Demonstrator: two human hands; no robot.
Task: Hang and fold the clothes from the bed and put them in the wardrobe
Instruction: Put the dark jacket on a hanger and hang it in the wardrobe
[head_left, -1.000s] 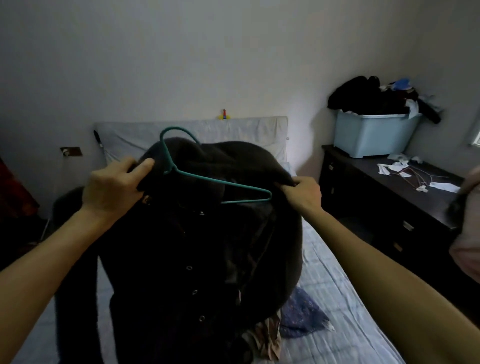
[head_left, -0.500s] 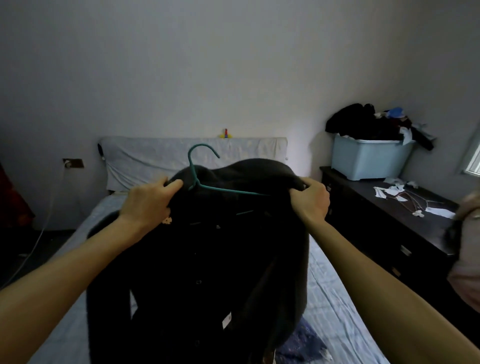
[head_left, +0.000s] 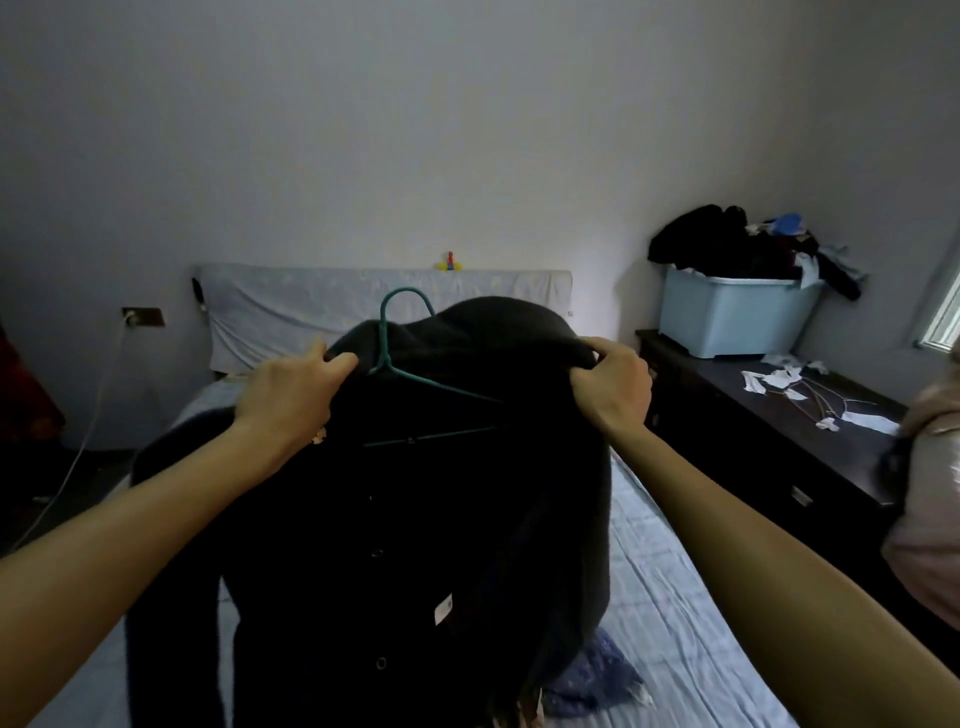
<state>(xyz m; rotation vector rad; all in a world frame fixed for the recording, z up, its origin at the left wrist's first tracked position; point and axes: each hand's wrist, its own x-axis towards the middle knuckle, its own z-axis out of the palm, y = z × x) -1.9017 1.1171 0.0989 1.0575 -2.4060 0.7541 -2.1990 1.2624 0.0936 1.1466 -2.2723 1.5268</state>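
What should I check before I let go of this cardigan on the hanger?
1. The left hand grips the cardigan beside the hook: ok.
2. The right hand grips the other shoulder: ok.
3. The hanger has its hook free above the collar: ok.
4. Both hanger ends sit inside the shoulders: cannot tell, fabric hides them.
5. Front closed at the top: not ok, the hanger's bar shows through the gap.
6. Hem clear of the bed: cannot tell, the hem is out of sight.
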